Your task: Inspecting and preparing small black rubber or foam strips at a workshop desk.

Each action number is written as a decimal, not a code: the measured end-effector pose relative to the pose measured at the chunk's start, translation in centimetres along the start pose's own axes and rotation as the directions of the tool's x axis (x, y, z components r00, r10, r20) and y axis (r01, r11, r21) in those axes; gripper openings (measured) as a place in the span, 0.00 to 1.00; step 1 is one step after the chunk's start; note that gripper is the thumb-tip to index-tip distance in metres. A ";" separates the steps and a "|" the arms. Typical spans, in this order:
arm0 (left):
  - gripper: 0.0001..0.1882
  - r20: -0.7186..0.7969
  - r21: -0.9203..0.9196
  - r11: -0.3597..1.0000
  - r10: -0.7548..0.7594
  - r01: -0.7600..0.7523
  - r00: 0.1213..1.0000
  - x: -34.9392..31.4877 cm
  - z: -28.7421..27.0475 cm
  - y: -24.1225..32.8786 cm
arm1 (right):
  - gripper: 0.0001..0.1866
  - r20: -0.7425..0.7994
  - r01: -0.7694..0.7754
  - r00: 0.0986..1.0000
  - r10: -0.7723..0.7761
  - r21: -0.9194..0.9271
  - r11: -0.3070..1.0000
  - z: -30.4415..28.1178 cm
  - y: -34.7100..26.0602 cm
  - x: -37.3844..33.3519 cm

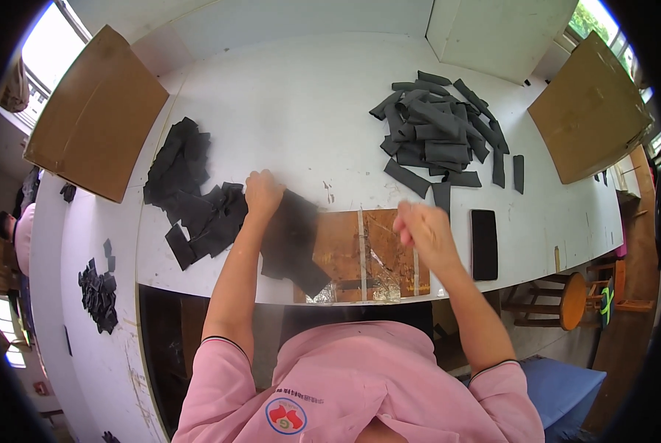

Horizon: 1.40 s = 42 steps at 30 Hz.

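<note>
My left hand [264,195] is closed at the upper edge of a dark grey flat fabric-like piece [290,232], which is smeared by motion. That piece hangs over the left part of a brown taped board [389,255] at the table's front edge. Beside the hand, on its left, lies a loose heap of similar dark flat pieces [179,166]. Over the board's right end my right hand [428,230] is raised with its fingers curled together. What they hold, if anything, cannot be made out. Farther off to the right sits a pile of dark grey rolled strips or tubes [437,129].
A black phone [483,245] lies right of the board. Cardboard boxes stand at the far left [98,114] and far right [589,111] of the white table [293,96]. Another dark heap [99,295] is on the left-hand table. A wooden stool [573,301] stands at right; another person [22,236] is far left.
</note>
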<state>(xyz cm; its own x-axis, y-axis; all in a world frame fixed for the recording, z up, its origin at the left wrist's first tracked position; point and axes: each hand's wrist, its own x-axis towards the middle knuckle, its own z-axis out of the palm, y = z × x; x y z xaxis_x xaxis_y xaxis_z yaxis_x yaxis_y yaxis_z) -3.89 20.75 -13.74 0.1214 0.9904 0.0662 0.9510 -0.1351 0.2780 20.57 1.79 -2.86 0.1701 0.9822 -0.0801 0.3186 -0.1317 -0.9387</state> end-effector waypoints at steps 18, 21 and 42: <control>0.09 -0.453 0.017 0.387 0.825 -0.922 0.338 -19.1 -10.6 4.5 | 0.12 0.566 -0.564 0.819 0.093 0.764 0.314 9.4 -0.7 -4.7; 0.12 -0.529 -0.322 0.643 0.486 -0.694 0.696 -20.9 -10.3 4.5 | 0.09 0.525 -0.537 0.843 0.114 0.821 0.194 10.0 -0.3 -5.1; 0.08 0.290 -0.950 -0.138 -0.061 0.279 0.955 -21.7 -9.4 6.4 | 0.11 0.279 -0.325 0.945 0.170 0.854 0.406 10.6 -1.6 -5.5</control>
<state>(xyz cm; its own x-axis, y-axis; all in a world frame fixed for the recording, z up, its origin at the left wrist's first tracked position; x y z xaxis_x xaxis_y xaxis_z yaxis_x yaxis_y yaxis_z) -3.12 -1.89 -4.38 0.1401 0.9627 -0.2314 -0.3674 0.2676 0.8908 9.23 -1.93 -4.45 -0.0448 0.9433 -0.3289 -0.7228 -0.2578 -0.6412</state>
